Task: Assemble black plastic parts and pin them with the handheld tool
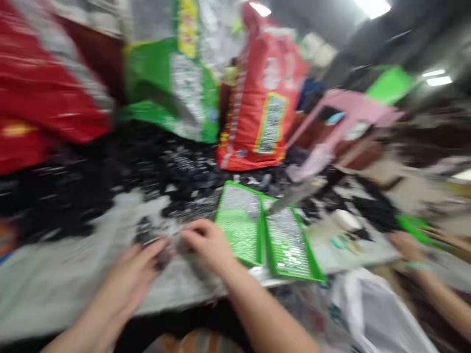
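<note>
Motion blur softens the whole view. My left hand (142, 267) is low on the white cloth, its fingers curled around small dark pieces (145, 230) that are too smeared to name. Just right of it, my right hand (209, 242) has thumb and forefinger pinched together; whatever lies between them is too small to make out. Beside that hand stand two green trays, a left one (239, 230) and a right one (292, 240), both lined with rows of small shiny pieces. A blurred long flat strip (290, 198) slants over the right tray's upper edge.
Loose black pieces (147, 162) are heaped behind my hands. Red (44, 83), green (169, 88) and orange-red (265, 98) bags stand at the back. A white bottle (344, 221) lies right of the trays. Another person's hands (408, 245) work at a green tray at far right.
</note>
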